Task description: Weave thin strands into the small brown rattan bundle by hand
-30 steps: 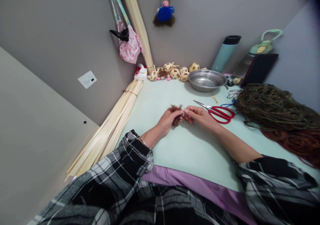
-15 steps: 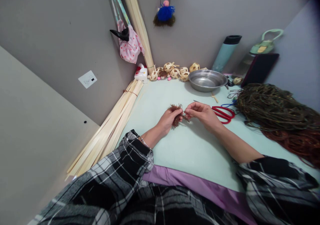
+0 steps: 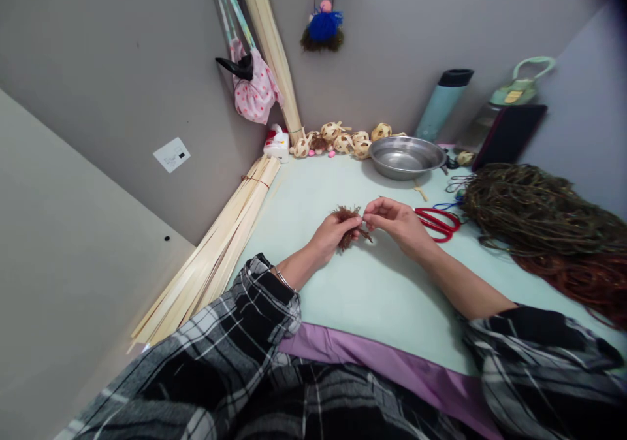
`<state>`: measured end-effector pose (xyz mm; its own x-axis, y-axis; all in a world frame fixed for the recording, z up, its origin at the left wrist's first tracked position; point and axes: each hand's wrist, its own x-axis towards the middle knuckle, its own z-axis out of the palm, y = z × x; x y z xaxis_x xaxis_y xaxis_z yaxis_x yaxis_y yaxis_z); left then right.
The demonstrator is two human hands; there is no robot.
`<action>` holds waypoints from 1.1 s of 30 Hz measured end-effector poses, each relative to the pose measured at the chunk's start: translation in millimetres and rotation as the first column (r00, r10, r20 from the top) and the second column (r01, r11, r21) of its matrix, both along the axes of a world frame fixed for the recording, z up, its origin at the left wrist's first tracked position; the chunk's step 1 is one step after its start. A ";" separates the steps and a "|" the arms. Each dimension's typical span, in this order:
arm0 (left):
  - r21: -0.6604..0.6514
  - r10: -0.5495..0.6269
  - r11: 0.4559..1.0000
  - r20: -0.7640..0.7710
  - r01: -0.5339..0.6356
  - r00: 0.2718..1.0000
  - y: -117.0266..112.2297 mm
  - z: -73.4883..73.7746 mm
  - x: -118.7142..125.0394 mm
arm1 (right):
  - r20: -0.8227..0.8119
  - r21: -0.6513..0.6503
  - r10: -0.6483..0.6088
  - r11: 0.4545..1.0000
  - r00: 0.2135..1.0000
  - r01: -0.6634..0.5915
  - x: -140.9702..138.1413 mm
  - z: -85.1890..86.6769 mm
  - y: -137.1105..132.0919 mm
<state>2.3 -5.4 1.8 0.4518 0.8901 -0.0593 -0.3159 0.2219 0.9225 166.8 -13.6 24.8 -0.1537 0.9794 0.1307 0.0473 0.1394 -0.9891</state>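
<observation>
Over the middle of the pale green table (image 3: 372, 296), my left hand (image 3: 333, 234) is closed around a brown yarn tassel (image 3: 347, 214) with frayed ends. A short brown strand sticks out from it to the right. Close beside it, my right hand (image 3: 394, 221) has thumb and forefinger pinched together, almost touching the left thumb. Whatever lies in that pinch is too small to make out. Red-handled scissors (image 3: 438, 224) lie just behind my right hand, their blades mostly hidden by it.
A metal bowl (image 3: 407, 158) stands at the back, beside several woven strip balls (image 3: 344, 143). Dark green yarn (image 3: 543, 211) and reddish-brown yarn (image 3: 578, 283) are heaped on the right. Pale flat strips (image 3: 220, 237) lie along the left edge. Two bottles (image 3: 443, 104) stand against the wall.
My hands have come slightly closer, the left thumb now nearly meeting the right fingertips. The tassel has turned a little in my left hand. The thin dark tip beyond my right hand shows less.
</observation>
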 end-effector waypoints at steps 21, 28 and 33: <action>-0.066 0.064 0.996 0.025 -0.062 0.998 2.3 -0.1 -1.4 | -0.022 -0.040 0.035 0.999 0.999 -0.035 0.0 -1.5 0.4; -0.051 0.061 0.997 0.082 -0.057 0.995 1.3 0.1 0.1 | -0.010 0.008 0.008 1.000 1.000 -0.008 3.1 -3.4 1.8; -0.011 0.053 0.999 0.083 -0.052 0.995 1.8 -2.8 0.5 | -0.011 0.001 0.031 1.000 0.999 -0.031 3.8 -4.8 1.8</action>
<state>2.8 -3.6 -1.0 0.4081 0.9124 -0.0310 -0.4029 0.2105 0.8907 170.6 -11.8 20.0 -0.1830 0.9741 0.1331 0.0318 0.1412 -0.9895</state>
